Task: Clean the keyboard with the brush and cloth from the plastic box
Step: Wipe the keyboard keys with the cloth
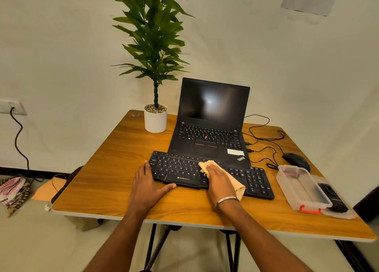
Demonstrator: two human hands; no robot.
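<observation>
1 keyboard (pixel 211 174) under 1 cloth (pixel 231 178), 2 hands

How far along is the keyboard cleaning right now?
Done: the cloth is out of the plastic box, which stands open. In hand: the right hand presses the cloth on the keyboard while the left hand steadies its left end. Left: the number-pad end; whether brushing happened cannot be told.

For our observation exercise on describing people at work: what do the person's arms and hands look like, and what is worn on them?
Both forearms are bare, with no sleeves in view and no gloves. The right hand has a thin silver-coloured bangle around its wrist. The left hand and its wrist carry no ring, watch or band that can be seen.
</observation>
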